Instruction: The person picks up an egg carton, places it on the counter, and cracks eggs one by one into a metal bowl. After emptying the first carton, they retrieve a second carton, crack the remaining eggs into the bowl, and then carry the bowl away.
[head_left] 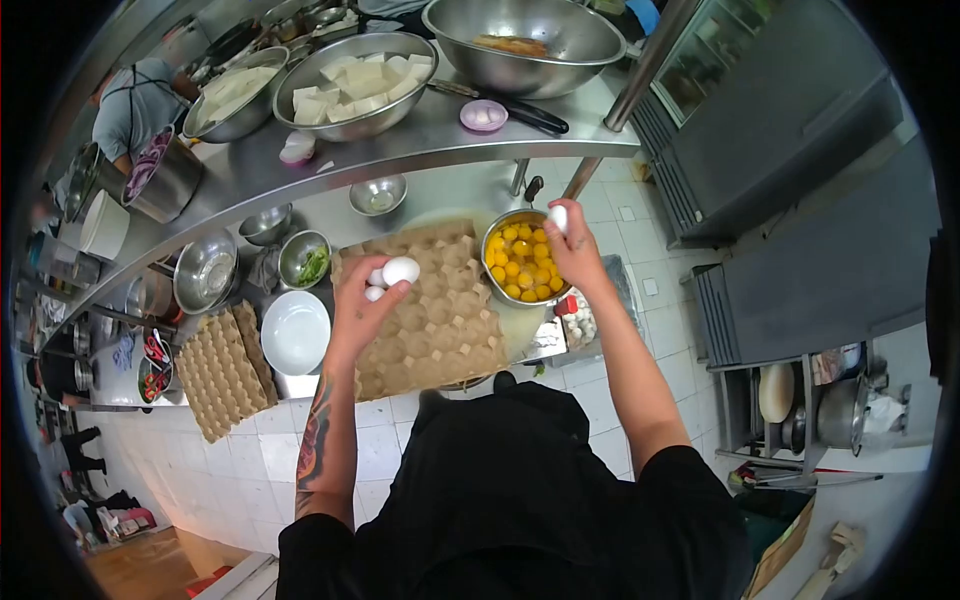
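Observation:
My left hand (358,318) is closed around white eggs (401,271); three show between the fingers, above a cardboard egg tray (440,340). The tray's visible cups hold no eggs. At the right, my right hand (578,255) grips a single white egg (558,218) near the rim of a metal pot. Inside this pot lie many raw egg yolks (522,248) in clear whites. A dark handle (534,186) sticks up at the pot's far edge. Beside the pot, below my right forearm, a container of eggshells (580,325) is partly hidden.
A steel shelf (400,160) crosses ahead, bearing a bowl of white blocks (365,85), a large bowl (525,45) and a black-handled knife (525,112). On the counter at left are a white bowl (296,333), more egg trays (225,370) and chopped greens (313,265). Another person (140,110) stands far left.

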